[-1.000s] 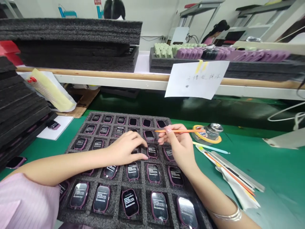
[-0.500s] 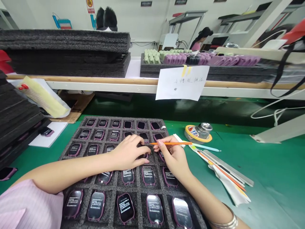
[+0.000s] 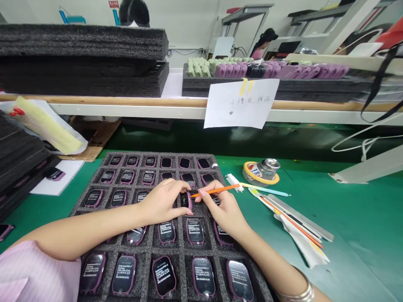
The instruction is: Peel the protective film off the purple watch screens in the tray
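Note:
My left hand [image 3: 170,197] is closed on a smartwatch [image 3: 186,200] with a purple case and dark screen, gripped between thumb and fingers just over the foam tray [image 3: 140,252]. In my right hand [image 3: 222,205] is a thin orange pointed stick [image 3: 217,191], pinched and nearly level. Its tip meets or almost meets the watch's right edge; I cannot tell which. Under both hands the dark grey tray carries rows of purple smartwatches, one of them a lit watch [image 3: 164,274] showing white text. My hands hide some of the tray's slots.
Right of the tray lie a yellow tape roll [image 3: 263,179] with a metal-topped jar, a pale blue pen-like tool [image 3: 273,193], and metal strips [image 3: 302,218]. A shelf [image 3: 176,110] with foam stacks and watch cases crosses behind. Another person [image 3: 262,44] sits far back.
The watch in my left hand has turned, so its screen and purple side now show. The orange stick has tilted, its tip lower and against or close to the watch's edge. The view has shifted slightly.

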`<move>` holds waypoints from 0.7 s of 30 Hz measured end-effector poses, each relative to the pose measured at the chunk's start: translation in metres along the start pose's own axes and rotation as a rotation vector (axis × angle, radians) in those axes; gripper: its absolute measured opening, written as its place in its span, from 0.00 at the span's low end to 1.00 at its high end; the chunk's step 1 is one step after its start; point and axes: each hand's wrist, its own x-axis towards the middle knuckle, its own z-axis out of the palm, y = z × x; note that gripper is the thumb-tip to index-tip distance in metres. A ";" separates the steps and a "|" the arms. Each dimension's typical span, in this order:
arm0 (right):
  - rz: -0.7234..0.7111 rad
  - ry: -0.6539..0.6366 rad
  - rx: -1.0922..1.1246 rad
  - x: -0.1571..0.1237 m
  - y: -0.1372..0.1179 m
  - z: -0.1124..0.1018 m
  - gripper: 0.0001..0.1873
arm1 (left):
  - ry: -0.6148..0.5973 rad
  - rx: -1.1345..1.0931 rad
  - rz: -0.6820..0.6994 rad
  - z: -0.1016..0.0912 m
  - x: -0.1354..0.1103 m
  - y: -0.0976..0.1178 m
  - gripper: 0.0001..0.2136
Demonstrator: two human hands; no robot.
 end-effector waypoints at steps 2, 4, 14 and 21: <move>-0.005 -0.009 -0.009 0.000 0.000 0.000 0.20 | -0.001 -0.014 -0.013 0.001 0.000 0.000 0.25; -0.012 -0.011 -0.016 0.000 0.001 0.000 0.18 | -0.005 -0.021 -0.020 0.002 0.001 0.000 0.25; -0.066 -0.002 -0.048 0.000 -0.004 -0.005 0.18 | -0.184 0.057 -0.051 -0.014 0.022 0.011 0.19; -0.034 0.350 0.012 0.002 0.008 -0.041 0.18 | -0.221 0.120 0.035 0.017 0.055 0.038 0.14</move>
